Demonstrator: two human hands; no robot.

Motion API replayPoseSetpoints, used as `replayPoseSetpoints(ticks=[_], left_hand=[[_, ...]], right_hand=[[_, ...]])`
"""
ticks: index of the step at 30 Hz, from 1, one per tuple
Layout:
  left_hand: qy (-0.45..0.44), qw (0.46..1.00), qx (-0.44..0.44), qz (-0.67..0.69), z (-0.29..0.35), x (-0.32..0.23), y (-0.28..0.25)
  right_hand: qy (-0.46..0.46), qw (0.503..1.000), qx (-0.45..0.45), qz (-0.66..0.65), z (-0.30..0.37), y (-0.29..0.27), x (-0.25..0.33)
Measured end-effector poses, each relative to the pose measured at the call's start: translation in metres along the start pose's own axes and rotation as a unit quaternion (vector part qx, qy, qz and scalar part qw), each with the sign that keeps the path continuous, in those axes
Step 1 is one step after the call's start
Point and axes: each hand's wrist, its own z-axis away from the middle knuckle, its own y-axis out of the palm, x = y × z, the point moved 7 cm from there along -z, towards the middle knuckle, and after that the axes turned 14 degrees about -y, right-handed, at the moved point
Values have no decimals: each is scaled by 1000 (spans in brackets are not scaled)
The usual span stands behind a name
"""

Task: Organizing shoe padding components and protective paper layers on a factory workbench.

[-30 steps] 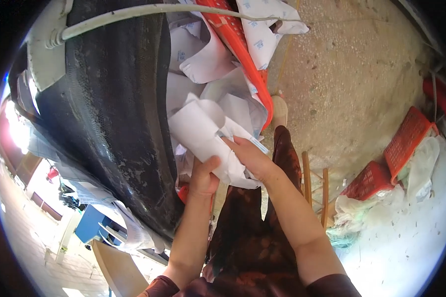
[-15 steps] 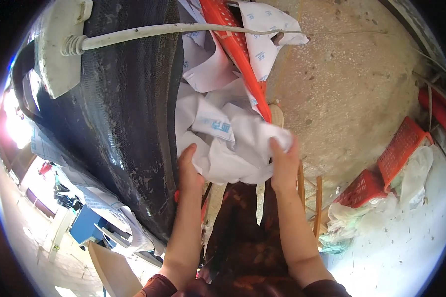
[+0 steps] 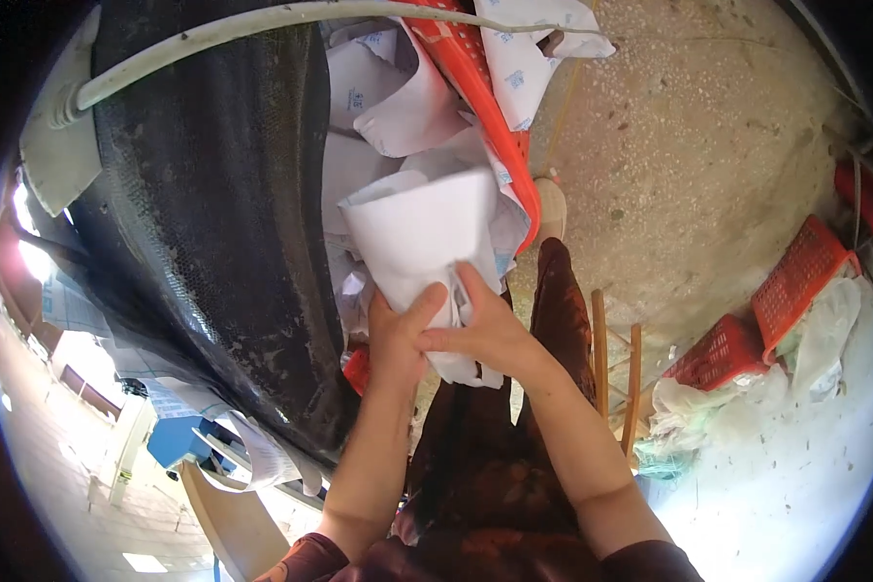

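the plain white paper [image 3: 427, 228] forms a flared bundle, its lower part clasped between the partly curled left hand [image 3: 402, 330] and right hand [image 3: 485, 330], closer together than before.

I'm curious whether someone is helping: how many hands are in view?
2: the left hand and the right hand, side by side, both holding the lower part of the white sheet. No other hand shows.

Loose white paper sheets [image 3: 407, 107] lie in a long red plastic basket [image 3: 496, 121]. Left of it stands a broad black textured panel [image 3: 223, 213].
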Motion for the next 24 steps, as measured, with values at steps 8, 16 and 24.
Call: replayPoseSetpoints(ticks=[8, 16, 24], left_hand=[[-23, 1000, -7, 15, 4, 43, -48], [-157, 972, 110, 138, 35, 86, -88], [-169, 925, 115, 321, 64, 106, -110]], right_hand=[[-48, 996, -62, 52, 10, 16, -11], [76, 979, 131, -136, 16, 65, -28], [-154, 833, 276, 454, 15, 91, -5]])
